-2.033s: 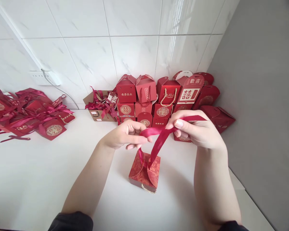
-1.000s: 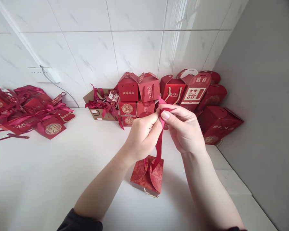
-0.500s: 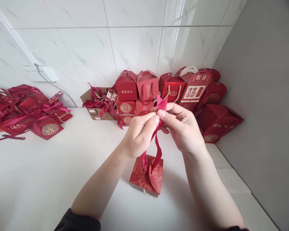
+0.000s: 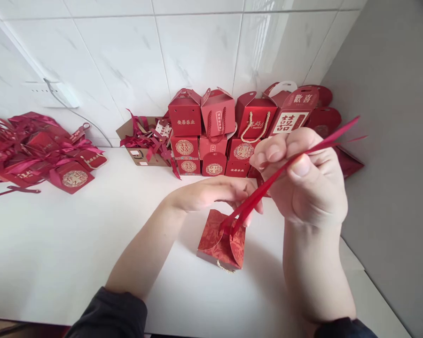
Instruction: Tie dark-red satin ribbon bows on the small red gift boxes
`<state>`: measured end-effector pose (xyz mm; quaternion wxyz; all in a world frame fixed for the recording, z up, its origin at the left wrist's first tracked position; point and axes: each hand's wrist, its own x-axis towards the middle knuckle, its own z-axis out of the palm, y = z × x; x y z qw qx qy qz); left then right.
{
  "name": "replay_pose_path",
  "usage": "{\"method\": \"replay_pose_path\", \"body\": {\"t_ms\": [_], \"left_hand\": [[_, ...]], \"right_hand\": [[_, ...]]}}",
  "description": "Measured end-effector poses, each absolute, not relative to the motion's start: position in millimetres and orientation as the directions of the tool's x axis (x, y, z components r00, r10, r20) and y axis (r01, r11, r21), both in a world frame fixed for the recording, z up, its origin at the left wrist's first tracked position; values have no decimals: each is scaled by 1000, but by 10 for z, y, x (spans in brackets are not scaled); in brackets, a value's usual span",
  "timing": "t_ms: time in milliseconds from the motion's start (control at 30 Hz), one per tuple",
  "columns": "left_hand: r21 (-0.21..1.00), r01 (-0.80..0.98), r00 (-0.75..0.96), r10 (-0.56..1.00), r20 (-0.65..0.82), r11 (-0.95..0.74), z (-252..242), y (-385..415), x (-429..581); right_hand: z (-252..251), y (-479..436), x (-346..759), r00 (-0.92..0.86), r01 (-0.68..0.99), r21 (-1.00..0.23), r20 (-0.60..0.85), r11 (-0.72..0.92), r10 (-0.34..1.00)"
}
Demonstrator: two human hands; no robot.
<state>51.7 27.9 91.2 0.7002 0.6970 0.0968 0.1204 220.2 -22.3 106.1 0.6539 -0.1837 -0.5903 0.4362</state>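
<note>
A small red patterned gift box stands on the white table, its curved top flaps folded together. A red ribbon rises from slots in the flaps, both strands drawn up taut to the right. My right hand pinches the strands between thumb and fingers, and the loose ends stick out past it. Just behind the ribbon, above the box, my left hand reaches with loosely bent fingers apart. It seems to hold nothing, though the ribbon partly hides its fingertips. A twisted cream cord hangs at the box's near side.
Red gift boxes are stacked along the tiled wall. A cardboard box of ribbons and tags stands beside them. At far left lies a pile of ribbon-tied boxes. A grey panel bounds the right side; a cable hangs from a wall socket.
Both hands were together on the ribbon above the box. My right hand has pulled the strands right and toward me; my left hand has let go and lowered toward the box.
</note>
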Motion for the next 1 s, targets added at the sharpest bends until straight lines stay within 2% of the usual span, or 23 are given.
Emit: {"method": "replay_pose_path", "body": {"t_ms": [133,300,600,667,733,867,1000], "left_hand": [[999,-52,969,244,50,-1,585,337,415],[974,7,954,294,62,-226,217,301,399],[926,17,982,179,55,-377,57,279,494],[914,39,978,202,47,-403,59,305,483],[899,69,954,293,68,-433,63,345,464],[869,129,856,496,146,-478,15,453,410],[910,18,879,440,182,-413,-107,528,375]], "right_hand": [[1059,-186,2179,-136,-434,-703,670,564,730],[1008,-104,2156,-123,-398,-730,642,555,756],[966,-43,2206,-137,-404,-699,684,590,717],[966,-41,2202,-133,-435,-674,704,597,698],[963,-38,2198,-119,-451,-658,713,603,691],[947,-5,2214,-88,-347,-716,667,605,739],[921,60,2243,-98,-346,-738,643,579,760]]}}
